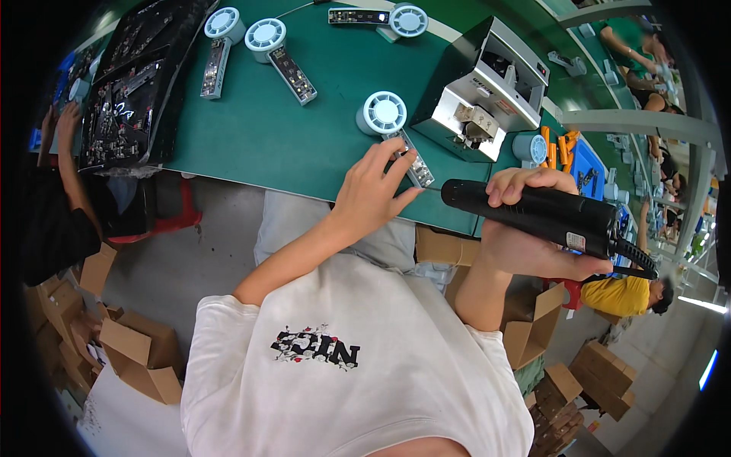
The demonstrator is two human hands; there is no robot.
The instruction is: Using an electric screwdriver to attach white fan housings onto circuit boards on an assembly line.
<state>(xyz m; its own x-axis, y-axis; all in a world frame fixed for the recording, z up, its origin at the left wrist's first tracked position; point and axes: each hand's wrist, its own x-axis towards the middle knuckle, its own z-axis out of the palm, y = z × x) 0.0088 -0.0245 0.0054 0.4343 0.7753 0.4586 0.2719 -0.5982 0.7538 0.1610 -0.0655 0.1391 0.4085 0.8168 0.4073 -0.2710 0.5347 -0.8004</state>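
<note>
My right hand (533, 221) is wrapped around a black electric screwdriver (544, 212), which lies nearly level with its cord trailing off to the right. The thin bit reaches left to the near end of an opened handheld fan (383, 113). That fan has a round pale blue head and a grey handle with a bare circuit board in it. My left hand (373, 183) steadies the handle on the green table, fingertips on the board and thumb by its near end. I cannot tell whether a screw sits under the bit.
A metal screw feeder (487, 91) stands right of the fan. More opened fans (265, 38) lie farther back, one (409, 20) with a lit spot. A black tray of circuit boards (126, 99) is at left. Orange-handled tools (560, 147) and a blue bin (586, 167) sit at right. Co-workers occupy both sides.
</note>
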